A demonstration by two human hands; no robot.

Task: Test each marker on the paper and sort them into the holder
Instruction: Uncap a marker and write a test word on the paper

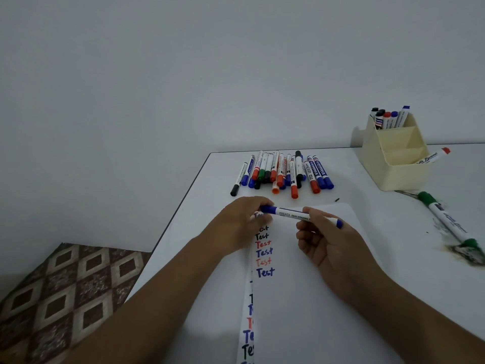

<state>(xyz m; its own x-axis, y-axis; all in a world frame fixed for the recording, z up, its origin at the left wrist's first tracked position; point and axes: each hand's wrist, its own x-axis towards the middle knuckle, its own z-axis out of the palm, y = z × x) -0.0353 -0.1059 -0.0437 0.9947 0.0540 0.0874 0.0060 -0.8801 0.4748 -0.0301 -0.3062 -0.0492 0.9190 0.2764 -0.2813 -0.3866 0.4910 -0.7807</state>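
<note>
Both hands hold a blue marker (296, 214) level above the paper (301, 258): left hand (242, 222) apparently pinching its cap, right hand (325, 240) fingers gripping the barrel. The holder (393, 156) stands near the surface's far right edge.

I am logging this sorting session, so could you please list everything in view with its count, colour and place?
blue marker: one, white barrel, held level above the paper
paper: white sheets, "Test" written in black, red and blue, near table edge
marker pile: count unclear, blue, red, black, green caps, beyond the paper
holder: one, cream, far right, about five markers in its back compartment
red marker: one, just right of the holder
green marker: one, right, on smeared ink
table: white
patterned floor: brown, left
left hand: grips the cap end
right hand: holds the barrel
</note>
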